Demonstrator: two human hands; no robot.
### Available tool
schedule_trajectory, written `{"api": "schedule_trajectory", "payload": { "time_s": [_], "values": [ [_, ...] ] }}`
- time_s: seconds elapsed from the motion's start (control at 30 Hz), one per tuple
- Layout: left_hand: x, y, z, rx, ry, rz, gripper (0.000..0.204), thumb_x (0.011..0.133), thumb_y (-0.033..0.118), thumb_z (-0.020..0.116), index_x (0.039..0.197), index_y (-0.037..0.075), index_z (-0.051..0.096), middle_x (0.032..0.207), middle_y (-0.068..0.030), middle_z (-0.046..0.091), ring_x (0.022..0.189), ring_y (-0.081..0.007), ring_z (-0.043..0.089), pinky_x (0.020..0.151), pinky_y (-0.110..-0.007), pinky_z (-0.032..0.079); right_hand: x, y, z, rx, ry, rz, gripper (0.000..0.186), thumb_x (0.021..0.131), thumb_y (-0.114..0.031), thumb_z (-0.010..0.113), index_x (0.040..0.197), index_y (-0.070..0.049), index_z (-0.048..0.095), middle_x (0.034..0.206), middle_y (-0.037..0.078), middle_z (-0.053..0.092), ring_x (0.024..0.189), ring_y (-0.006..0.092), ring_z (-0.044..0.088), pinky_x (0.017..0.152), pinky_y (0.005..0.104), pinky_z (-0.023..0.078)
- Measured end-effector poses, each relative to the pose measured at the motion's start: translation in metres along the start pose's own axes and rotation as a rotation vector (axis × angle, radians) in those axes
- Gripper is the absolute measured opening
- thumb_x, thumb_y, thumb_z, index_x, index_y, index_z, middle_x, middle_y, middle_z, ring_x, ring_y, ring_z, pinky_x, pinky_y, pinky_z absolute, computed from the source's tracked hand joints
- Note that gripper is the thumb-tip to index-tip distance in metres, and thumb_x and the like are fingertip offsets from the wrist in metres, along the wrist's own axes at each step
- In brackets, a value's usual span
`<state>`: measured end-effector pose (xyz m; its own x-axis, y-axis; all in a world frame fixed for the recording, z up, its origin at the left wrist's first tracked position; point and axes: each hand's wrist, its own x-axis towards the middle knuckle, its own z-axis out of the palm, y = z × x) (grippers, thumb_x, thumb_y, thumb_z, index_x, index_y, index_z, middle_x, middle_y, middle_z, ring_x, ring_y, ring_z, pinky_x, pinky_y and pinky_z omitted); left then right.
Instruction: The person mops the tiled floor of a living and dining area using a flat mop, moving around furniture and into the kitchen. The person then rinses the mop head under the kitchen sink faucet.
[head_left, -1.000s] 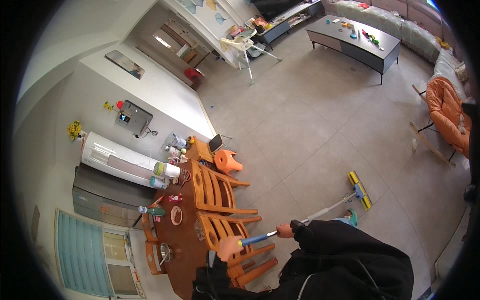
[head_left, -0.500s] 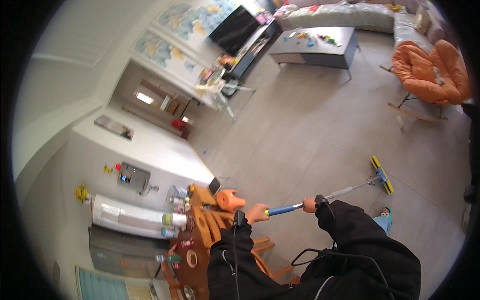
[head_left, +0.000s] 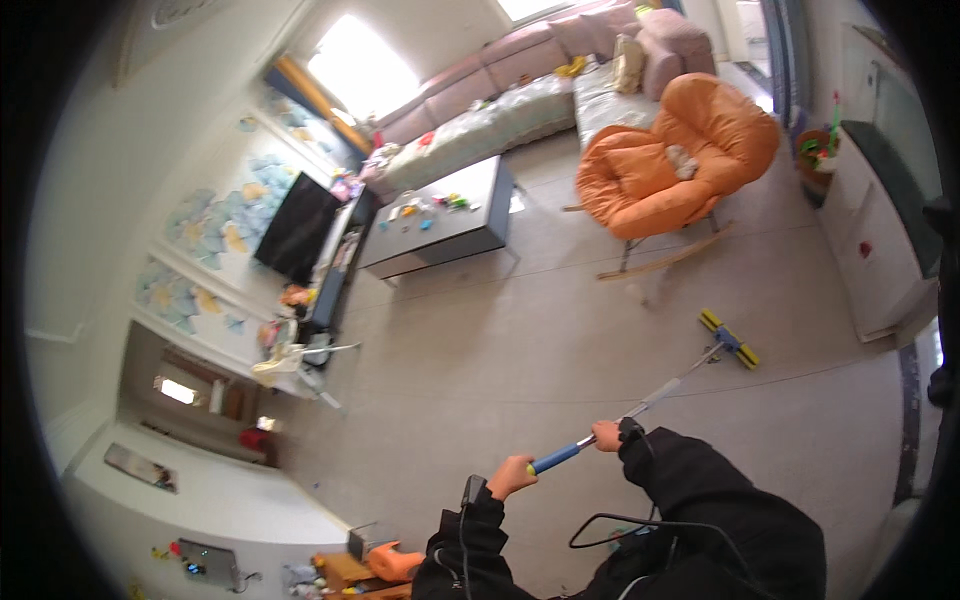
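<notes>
So both hands were on a sponge mop (head_left: 555, 459), gripping it by the pole. The left hand (head_left: 513, 477) was wrapped around the very end, at the blue grip with the yellow tip. The right hand (head_left: 606, 435) was further along, closed around the bare metal just past that grip. Neither one was open, and neither held anything else as far as I could see. Couldn't make out each finger, tbh.

The bit that mattered was the angle. The pole ran on a diagonal from the left hand, near the lower middle, out to the front right, and the yellow-and-blue mop head (head_left: 729, 340) sat at the far end on the tiled floor (head_left: 450, 370). So the head was ahead and to the right of both hands, well apart from them, with the right hand clearly the nearer one. The head's own long axis went pretty much crosswise to the pole, near end pointing off to the right. Couldn't tell how hard it was pressed down.

Around it: the orange rocking chair (head_left: 640, 165) was beyond the head and a bit left, and the white cabinet (head_left: 880, 250) was off to its right. The head touched neither. A black cable (head_left: 690, 522) looped by the right sleeve (head_left: 740, 500), clear of the pole.
</notes>
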<state>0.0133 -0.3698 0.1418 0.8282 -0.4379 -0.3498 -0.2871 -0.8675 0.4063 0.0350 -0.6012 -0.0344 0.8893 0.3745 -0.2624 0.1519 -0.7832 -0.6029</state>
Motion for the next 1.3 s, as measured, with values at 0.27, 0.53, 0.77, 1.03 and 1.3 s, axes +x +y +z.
{"api": "schedule_trajectory", "payload": {
  "time_s": [0.27, 0.53, 0.77, 1.03, 1.3],
  "values": [
    [0.107, 0.158, 0.161, -0.235, 0.047, -0.002, 0.027, 0.057, 0.018, 0.064, 0.078, 0.001, 0.059, 0.072, -0.02, 0.058, 0.072, -0.0353, 0.057, 0.063, -0.041, 0.046, -0.074, 0.176, -0.014, -0.208, 0.213, 0.009, 0.012, 0.065, -0.016, 0.056, 0.072, -0.007, 0.054, 0.075, 0.013, 0.055, 0.07, 0.032, 0.054, 0.061, 0.0428, 0.043],
    [0.032, 0.28, 0.313, -0.999, -0.571, -0.122, 0.045, 0.072, 0.015, 0.06, 0.103, 0.004, 0.028, 0.057, -0.0087, 0.046, 0.038, -0.0182, 0.043, 0.034, -0.031, 0.036, -0.29, 0.152, 0.031, -0.354, 0.264, 0.142, 0.027, 0.074, -0.032, 0.051, 0.088, -0.009, 0.051, 0.094, 0.012, 0.053, 0.1, 0.0269, 0.046, 0.069, 0.0384, 0.044],
    [-0.038, 0.165, 0.296, -0.661, -0.587, -0.152, 0.052, 0.066, 0.009, 0.059, 0.106, 0.007, 0.027, 0.066, -0.0113, 0.051, 0.05, -0.022, 0.054, 0.039, -0.035, 0.045, -0.282, 0.024, 0.072, -1.411, 0.1, 0.073, 0.031, 0.081, -0.038, 0.04, 0.097, -0.013, 0.046, 0.098, 0.01, 0.046, 0.1, 0.0265, 0.041, 0.085, 0.0433, 0.033],
    [-0.185, -0.066, 0.113, -0.53, -0.723, -0.285, 0.046, 0.063, 0.005, 0.058, 0.104, 0.009, 0.037, 0.053, -0.0052, 0.044, 0.041, -0.0154, 0.046, 0.035, -0.03, 0.035, -0.137, -0.188, 0.213, 0.167, 0.073, -0.272, 0.01, 0.066, -0.02, 0.055, 0.073, -0.014, 0.051, 0.072, 0.005, 0.055, 0.071, 0.0246, 0.056, 0.065, 0.0388, 0.044],
    [-0.28, -0.07, 0.127, 0.099, -0.109, -0.199, 0.03, 0.063, 0.018, 0.058, 0.092, 0.011, 0.058, 0.077, -0.019, 0.058, 0.073, -0.0365, 0.055, 0.06, -0.043, 0.045, -0.124, -0.247, 0.229, 0.094, -0.228, -0.318, 0.012, 0.065, -0.02, 0.055, 0.075, -0.013, 0.052, 0.073, 0.006, 0.056, 0.071, 0.0243, 0.057, 0.064, 0.0387, 0.045]
  ]
}}
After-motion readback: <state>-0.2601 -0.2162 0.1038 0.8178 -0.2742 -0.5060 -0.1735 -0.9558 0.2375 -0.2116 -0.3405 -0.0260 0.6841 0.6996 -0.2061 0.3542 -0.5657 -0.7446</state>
